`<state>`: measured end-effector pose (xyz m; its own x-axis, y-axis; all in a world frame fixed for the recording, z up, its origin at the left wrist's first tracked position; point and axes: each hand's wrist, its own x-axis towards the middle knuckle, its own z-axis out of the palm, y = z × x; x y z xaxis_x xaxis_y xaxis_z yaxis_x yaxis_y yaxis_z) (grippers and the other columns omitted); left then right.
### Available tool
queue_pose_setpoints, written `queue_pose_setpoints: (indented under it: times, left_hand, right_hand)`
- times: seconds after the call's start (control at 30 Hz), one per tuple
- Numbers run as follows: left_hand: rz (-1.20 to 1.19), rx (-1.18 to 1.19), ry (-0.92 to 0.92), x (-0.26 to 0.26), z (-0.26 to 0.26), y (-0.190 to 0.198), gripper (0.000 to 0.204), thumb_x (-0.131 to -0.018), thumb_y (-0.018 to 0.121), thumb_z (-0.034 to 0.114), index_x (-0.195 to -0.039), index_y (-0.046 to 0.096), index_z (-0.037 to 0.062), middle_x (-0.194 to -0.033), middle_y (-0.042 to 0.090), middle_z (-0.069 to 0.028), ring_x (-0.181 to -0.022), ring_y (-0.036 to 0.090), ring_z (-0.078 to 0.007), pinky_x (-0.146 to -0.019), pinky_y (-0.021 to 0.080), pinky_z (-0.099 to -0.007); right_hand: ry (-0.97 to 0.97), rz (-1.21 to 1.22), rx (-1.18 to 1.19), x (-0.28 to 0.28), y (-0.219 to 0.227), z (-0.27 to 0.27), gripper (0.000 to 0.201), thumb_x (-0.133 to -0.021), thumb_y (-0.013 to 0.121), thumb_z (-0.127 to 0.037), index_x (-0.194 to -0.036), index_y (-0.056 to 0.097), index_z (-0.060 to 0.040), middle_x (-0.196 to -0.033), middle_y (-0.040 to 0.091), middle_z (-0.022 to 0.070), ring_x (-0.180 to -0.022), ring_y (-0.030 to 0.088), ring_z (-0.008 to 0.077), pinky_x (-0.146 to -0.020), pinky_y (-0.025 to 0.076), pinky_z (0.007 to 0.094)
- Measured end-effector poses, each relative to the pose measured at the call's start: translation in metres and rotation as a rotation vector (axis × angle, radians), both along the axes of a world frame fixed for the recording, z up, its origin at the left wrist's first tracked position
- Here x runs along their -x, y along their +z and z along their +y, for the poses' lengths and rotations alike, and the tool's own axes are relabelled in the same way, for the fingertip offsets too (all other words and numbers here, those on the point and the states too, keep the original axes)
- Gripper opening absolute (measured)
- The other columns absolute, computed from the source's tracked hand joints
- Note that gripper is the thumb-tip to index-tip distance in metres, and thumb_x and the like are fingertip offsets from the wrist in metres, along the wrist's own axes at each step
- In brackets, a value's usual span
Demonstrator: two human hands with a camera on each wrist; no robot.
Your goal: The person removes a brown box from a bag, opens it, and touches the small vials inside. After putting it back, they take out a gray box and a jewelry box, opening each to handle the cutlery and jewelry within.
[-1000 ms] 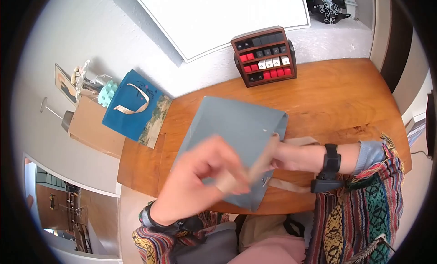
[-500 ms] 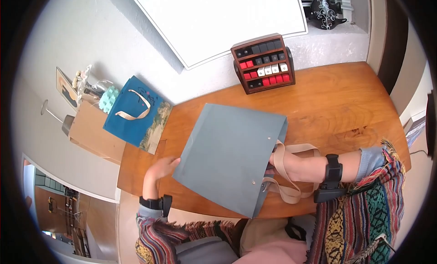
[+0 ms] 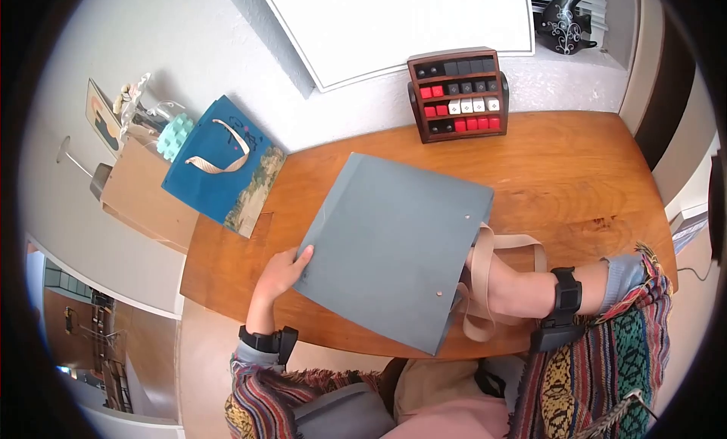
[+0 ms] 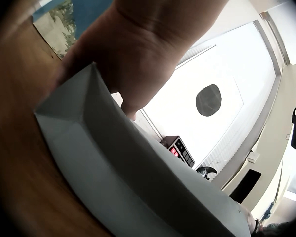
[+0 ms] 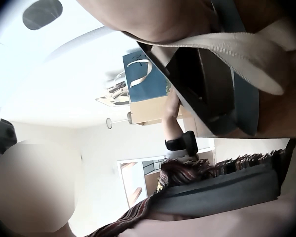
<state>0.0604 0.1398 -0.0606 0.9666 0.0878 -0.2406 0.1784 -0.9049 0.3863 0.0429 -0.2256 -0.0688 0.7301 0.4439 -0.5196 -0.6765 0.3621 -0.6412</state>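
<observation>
A grey-blue paper gift bag (image 3: 394, 242) lies tilted on its broad side on the wooden table, its mouth facing right. My left hand (image 3: 284, 272) grips its bottom end at the left, thumb on the upper face; in the left wrist view the hand (image 4: 133, 59) is over the bag's bottom corner. My right hand (image 3: 511, 284) reaches into the mouth past the beige ribbon handles (image 3: 478, 276), one of which crosses over it. Its fingers are mostly hidden inside, so I cannot tell what they hold. The right wrist view shows the bag's dark interior (image 5: 187, 69).
A blue gift bag (image 3: 216, 162) leans by a cardboard box (image 3: 148, 193) at the left. At the table's back stands a wooden rack (image 3: 460, 96) of red, white and black blocks. Behind it are a white board (image 3: 401, 30) and a black fish figure (image 3: 566, 26).
My left hand went from a blur above the bag to its bottom left end and now grips it there. My right hand stays at the mouth. The head view shifted slightly.
</observation>
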Motion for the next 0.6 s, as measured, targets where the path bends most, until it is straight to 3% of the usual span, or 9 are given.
queue_pose_setpoints:
  times: [0.1,0.3,0.33,0.6]
  left_hand:
    - [-0.028,0.033,0.017,0.003,-0.002,-0.002,0.070,-0.098,0.041,0.059,-0.109,0.065,-0.0055,-0.089,0.069,-0.0232,-0.087,0.067,-0.0360,-0.078,0.050,-0.0401]
    - [-0.036,0.062,0.038,0.015,-0.009,0.000,0.066,-0.098,0.042,0.056,-0.111,0.065,-0.0047,-0.089,0.069,-0.0224,-0.087,0.067,-0.0350,-0.078,0.050,-0.0395]
    - [-0.033,0.069,0.037,0.017,-0.009,0.000,0.066,-0.098,0.042,0.056,-0.112,0.064,-0.0045,-0.089,0.069,-0.0224,-0.087,0.067,-0.0349,-0.078,0.050,-0.0394]
    - [-0.048,0.055,0.010,0.017,-0.007,-0.002,0.065,-0.099,0.040,0.055,-0.115,0.063,-0.0036,-0.092,0.069,-0.0235,-0.090,0.066,-0.0371,-0.080,0.050,-0.0403]
  right_hand:
    - [-0.066,-0.055,0.020,0.000,-0.004,0.007,0.029,-0.096,0.055,-0.038,-0.112,0.058,-0.0147,-0.100,0.061,-0.0003,-0.091,0.057,0.0137,-0.076,0.048,0.0319]
    - [-0.036,0.008,-0.180,-0.027,-0.046,-0.003,0.036,-0.095,0.056,-0.044,-0.115,0.057,-0.0144,-0.108,0.060,0.0013,-0.098,0.056,0.0152,-0.080,0.049,0.0363]
    - [-0.030,0.062,-0.184,-0.028,-0.030,-0.002,0.040,-0.096,0.056,-0.046,-0.117,0.056,-0.0130,-0.111,0.060,0.0030,-0.101,0.057,0.0171,-0.083,0.049,0.0380]
    - [-0.003,0.030,-0.096,-0.034,-0.028,-0.003,0.048,-0.094,0.056,-0.049,-0.123,0.054,-0.0106,-0.118,0.058,0.0062,-0.107,0.056,0.0209,-0.086,0.049,0.0411]
